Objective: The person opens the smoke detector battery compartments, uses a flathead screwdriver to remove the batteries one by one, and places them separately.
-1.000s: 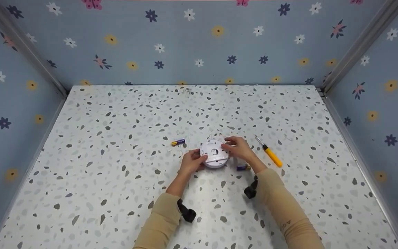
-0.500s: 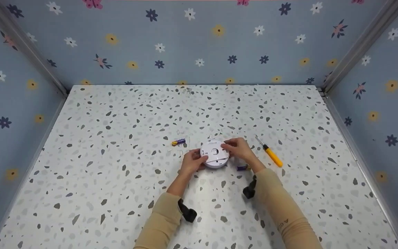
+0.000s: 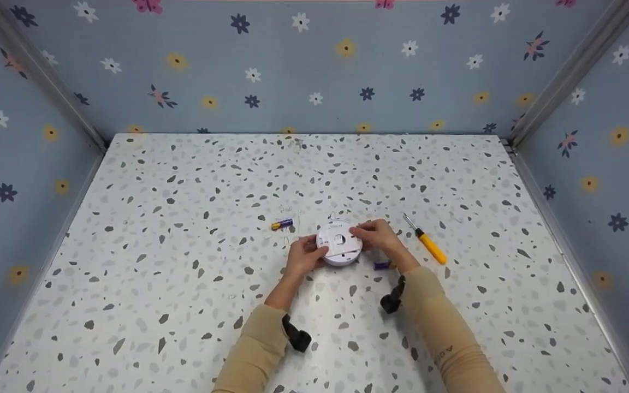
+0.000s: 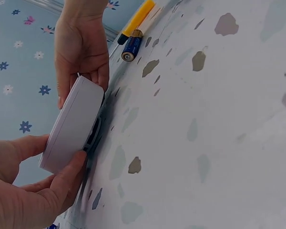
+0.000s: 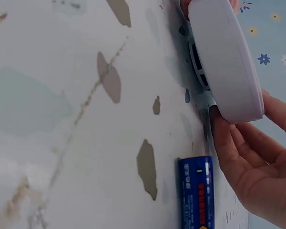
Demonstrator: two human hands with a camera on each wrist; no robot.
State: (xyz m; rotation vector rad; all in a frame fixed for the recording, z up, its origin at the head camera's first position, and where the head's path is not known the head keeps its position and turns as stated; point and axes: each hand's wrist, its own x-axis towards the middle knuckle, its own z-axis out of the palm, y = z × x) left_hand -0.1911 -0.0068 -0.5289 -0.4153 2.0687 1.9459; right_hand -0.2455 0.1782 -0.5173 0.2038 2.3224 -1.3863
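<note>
Both hands hold a white round smoke detector a little above the table, its flat back with a central hole facing up. On its left edge, my left hand grips with the thumb on top and fingers beneath. My right hand pinches the opposite edge, its thumb on the back face. In the left wrist view the smooth side wall of the smoke detector shows, with dark slots underneath. A blue battery lies just below the right hand in the right wrist view.
Left of the detector lies a second battery, purple and yellow. A yellow-handled screwdriver lies to the right of the right hand. Flower-patterned panels border the speckled table at the back and sides.
The right forearm and its wrist camera have shifted slightly to the left. Both hands keep their hold on the smoke detector, which stays in about the same place.
</note>
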